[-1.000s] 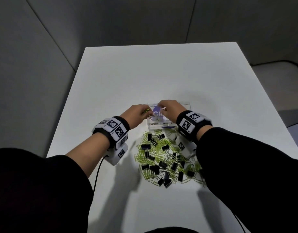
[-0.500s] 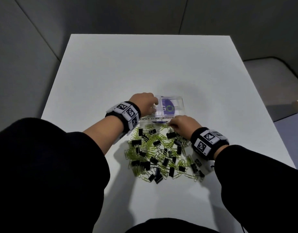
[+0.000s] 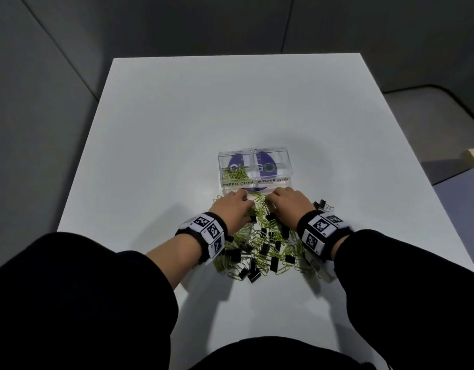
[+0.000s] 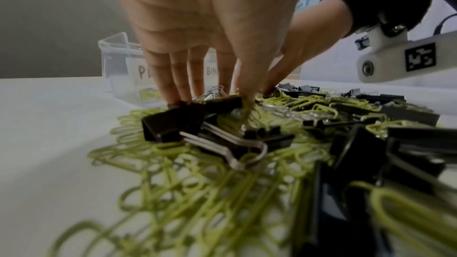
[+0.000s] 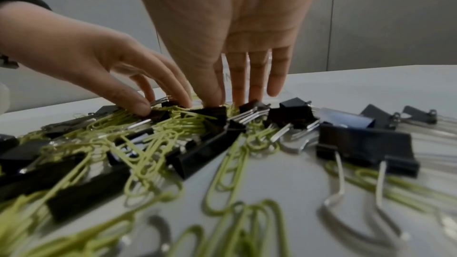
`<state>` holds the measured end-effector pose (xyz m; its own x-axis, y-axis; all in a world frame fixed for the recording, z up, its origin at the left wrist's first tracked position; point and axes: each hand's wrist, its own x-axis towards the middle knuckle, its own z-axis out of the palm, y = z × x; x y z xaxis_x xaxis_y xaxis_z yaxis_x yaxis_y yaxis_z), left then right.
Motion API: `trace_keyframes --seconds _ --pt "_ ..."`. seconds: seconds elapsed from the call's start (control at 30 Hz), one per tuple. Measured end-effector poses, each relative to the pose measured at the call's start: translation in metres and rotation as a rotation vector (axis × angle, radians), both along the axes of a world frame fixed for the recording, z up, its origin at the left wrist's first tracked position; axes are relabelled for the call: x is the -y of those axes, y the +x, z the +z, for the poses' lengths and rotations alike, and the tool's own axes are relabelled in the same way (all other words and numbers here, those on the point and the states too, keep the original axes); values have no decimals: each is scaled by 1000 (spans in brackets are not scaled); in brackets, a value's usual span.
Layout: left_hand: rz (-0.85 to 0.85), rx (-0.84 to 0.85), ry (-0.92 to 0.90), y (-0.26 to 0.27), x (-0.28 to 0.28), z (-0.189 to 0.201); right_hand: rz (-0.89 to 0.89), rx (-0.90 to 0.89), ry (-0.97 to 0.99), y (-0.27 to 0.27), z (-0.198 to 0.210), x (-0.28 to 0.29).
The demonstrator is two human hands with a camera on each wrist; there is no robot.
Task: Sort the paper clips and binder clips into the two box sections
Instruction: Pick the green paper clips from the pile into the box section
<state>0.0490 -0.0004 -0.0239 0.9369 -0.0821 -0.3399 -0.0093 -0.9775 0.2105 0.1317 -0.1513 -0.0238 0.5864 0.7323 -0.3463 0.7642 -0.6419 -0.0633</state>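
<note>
**Two hands in a heap of clips**

The left hand [image 3: 231, 209] is down on the far part of the pile [image 3: 259, 244]. Its fingers [image 4: 170, 77] reach straight down and the tips touch a black binder clip [image 4: 173, 122] and the green paper clips [image 4: 197, 192] around it. They are not wrapped around anything that can be seen. The right hand [image 3: 286, 206] is just beside it, also on the far part of the pile. Its fingers [image 5: 237, 77] point down too, long and loose, with the tips on black clips. If a thumb and finger are pinching a clip, the pictures do not show it.

The pile is a mix of green paper clips and black binder clips, all tangled up. It lies on the white table [image 3: 177, 129], near the close edge, under and between both wrists. One binder clip [image 3: 322, 204] lies a bit apart, on the right side of the pile.

Just past the fingertips stands the clear box [image 3: 255, 169], touching the far side of the pile. It has two parts. The left part says PAPER CLIPS and has some green paper clips [image 3: 234, 173] in it. The right part says BINDER CLIPS.

Each wrist has a band [image 3: 210, 232] with black and white squares.
</note>
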Motion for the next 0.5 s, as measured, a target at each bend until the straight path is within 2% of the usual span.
trace_keyframes --seconds 0.13,0.23,0.33,0.5 --pt "60 6 -30 -4 -1 0 -41 70 16 -10 3 -1" --pt "127 28 33 -7 -3 -1 -85 69 -23 -17 5 -2" --pt "203 -15 22 -10 -7 -2 -132 -1 -68 -20 6 -2" --pt "277 -67 -150 -16 -10 -4 -192 -173 -14 -25 5 -2"
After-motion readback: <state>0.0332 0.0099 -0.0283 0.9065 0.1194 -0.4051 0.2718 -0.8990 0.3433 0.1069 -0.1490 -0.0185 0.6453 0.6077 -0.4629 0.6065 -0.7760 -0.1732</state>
